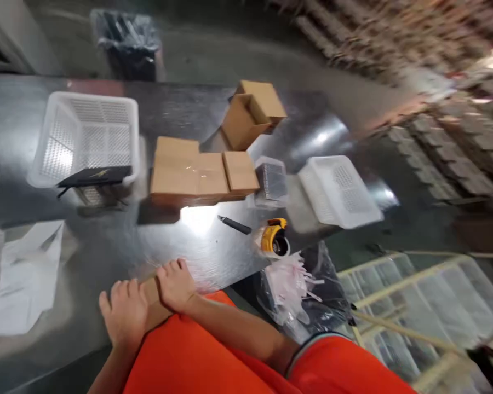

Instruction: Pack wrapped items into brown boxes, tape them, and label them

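Note:
Between my two hands, close against my body at the front edge of the metal table, is a small brown cardboard box (pixel 154 306). My left hand (pixel 125 313) grips its left end, with fingers curled over the top. At the other end my right hand (pixel 176 285) holds it the same way. Both thumbs and the box's underside are hard to make out. Farther up the table lies a black utility knife (pixel 235 224) with its blade tip showing. Beside it stands a yellow tape dispenser (pixel 274 239).
Closed cardboard boxes (pixel 176 167) sit mid-table, an open carton (pixel 246 117) behind them. A clear plastic box (pixel 271 180) adjoins. White baskets stand left (pixel 134 131) and right (pixel 349 191). Papers (pixel 28 279) lie left; a plastic bag of pale strips (pixel 290 282) is right.

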`<state>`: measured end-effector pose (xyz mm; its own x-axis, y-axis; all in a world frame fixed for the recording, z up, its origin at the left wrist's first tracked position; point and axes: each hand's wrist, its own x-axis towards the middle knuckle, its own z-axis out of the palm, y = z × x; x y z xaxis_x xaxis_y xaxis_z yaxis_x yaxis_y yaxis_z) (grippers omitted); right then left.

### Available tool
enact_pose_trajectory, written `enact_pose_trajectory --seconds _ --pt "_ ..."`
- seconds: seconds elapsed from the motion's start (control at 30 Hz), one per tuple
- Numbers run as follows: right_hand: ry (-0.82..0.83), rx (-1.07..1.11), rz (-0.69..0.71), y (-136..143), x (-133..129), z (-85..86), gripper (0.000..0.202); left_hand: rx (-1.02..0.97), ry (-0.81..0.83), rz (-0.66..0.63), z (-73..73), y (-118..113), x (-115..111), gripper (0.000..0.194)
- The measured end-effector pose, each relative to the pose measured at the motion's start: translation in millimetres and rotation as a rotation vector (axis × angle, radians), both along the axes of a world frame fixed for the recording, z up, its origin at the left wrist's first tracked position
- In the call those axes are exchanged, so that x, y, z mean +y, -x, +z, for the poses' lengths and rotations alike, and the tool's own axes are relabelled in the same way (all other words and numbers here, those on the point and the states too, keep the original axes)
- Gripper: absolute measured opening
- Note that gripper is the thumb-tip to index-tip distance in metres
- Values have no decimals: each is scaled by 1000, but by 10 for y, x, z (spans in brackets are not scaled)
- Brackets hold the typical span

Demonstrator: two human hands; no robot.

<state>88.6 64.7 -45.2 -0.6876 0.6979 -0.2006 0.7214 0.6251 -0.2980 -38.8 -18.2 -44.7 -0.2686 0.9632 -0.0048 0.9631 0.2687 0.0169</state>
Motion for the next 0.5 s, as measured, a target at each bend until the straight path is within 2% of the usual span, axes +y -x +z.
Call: enact_pose_trajectory --seconds 0.03,0.17,0.23,0.33,0.4,0.47,0.5 --pt "-19 14 1 -14 7 -20 17 -4 -29 -54 -63 11 -28 43" --pt "-85 76 -34 -22 -17 -78 19 -131 -125 -457 -283 85 -148 76" --pt "-91 132 -63 32 -39 -98 19 -117 -98 -520 -319 128 -195 82" --pt "-62 318 -180 19 3 -148 18 -45 -18 -512 -304 167 -216 75" --pt "-73 486 -282 -240 85 -194 23 -9 18 -516 -274 161 -203 72" --pt "-152 580 -421 -788 187 -241 29 15 48 -500 -221 128 -180 72" --pt "-231 558 -609 -1151 246 -268 32 20 70 -484 -181 103 -167 72"
